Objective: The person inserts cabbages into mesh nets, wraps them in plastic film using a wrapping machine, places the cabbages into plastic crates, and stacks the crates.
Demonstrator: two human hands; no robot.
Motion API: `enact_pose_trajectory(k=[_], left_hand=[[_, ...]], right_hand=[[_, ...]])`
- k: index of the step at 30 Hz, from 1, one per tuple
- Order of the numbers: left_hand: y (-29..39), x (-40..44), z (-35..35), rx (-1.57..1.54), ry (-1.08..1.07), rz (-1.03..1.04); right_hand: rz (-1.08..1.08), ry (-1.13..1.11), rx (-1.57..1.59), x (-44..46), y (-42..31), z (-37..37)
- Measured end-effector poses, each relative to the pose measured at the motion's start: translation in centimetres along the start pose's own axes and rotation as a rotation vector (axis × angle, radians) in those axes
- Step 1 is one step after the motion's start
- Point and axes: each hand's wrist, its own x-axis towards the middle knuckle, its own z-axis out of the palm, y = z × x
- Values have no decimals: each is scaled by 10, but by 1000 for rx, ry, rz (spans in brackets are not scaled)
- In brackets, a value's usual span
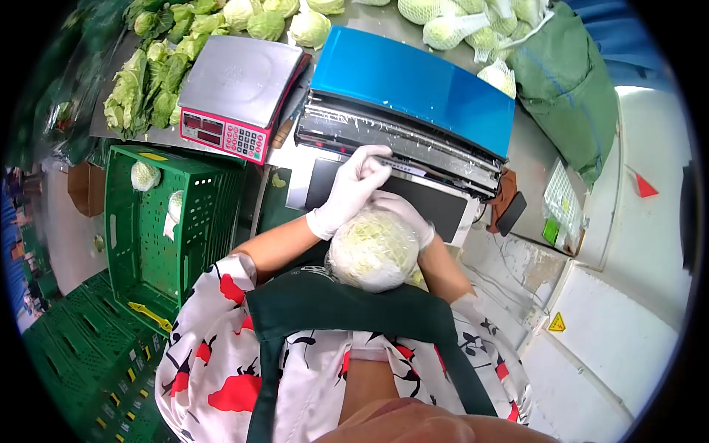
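A round pale green cabbage (372, 249) in clear film sits close against the dark green apron. My left hand (353, 190), in a white glove, is just beyond the cabbage, its fingers closed near the front edge of the wrapping machine (413, 81); what they pinch is too small to make out. My right hand (405, 214), also gloved, curls around the far right side of the cabbage and is partly hidden behind it. The machine has a blue cover, a metal roller section and a dark flat plate (421, 201) in front.
Left of the machine stands a red-framed scale (240, 81). Loose cabbages (266, 24) and leaves lie behind it. A green crate (148, 244) with wrapped cabbages is at left. Netted cabbages (443, 31) and a green sack (565, 88) are at back right, a phone (511, 214) nearer.
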Motion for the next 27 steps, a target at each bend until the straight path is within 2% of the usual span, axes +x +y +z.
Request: enact_pose_trajectory(k=[1,3,4,5,7,9,10,12,13,16,18,19,20,23,25,27], left_hand=[[-5,-1,-6,229,-25,56],[-22,-18,-30,288,-246,-69],[0,-29,-29,-362,-438,-529],[-12,-32,-49,-657,-473,-777],[-21,-46,-75,-835,-426,-634],[-4,-57,-98,-476,-98,-577],[-23,-68,-140,-134,-123,-313],[-15,-90,-210,-683,16,-214],[15,-102,-232,-713,160,-105],[100,-164,-297,-462,640,175],[123,-216,-353,-240,895,230],[122,-239,-371,102,1018,279],[140,-253,-369,-160,969,178],[141,-285,-399,-79,1029,-4],[136,-296,-439,-85,1060,-275],[133,-270,-478,693,1174,-300]], right_hand=[[-207,264,-286,-4,6,-1],[-642,805,-833,-8,23,-10],[-783,911,-856,-8,12,8],[-926,1014,-876,-8,0,29],[-1098,951,-857,-4,-19,44],[-1083,930,-1036,1,-50,39],[-1005,939,-996,5,-68,31],[-971,915,-902,15,-114,-4],[-950,918,-870,19,-136,-24],[-841,1001,-883,35,-200,-74],[-761,1050,-880,45,-237,-95],[-729,1088,-915,52,-253,-107],[-723,1099,-898,59,-266,-113],[-648,1135,-922,84,-300,-147],[-620,1171,-954,105,-319,-178],[-580,1243,-1007,123,-336,-198]])
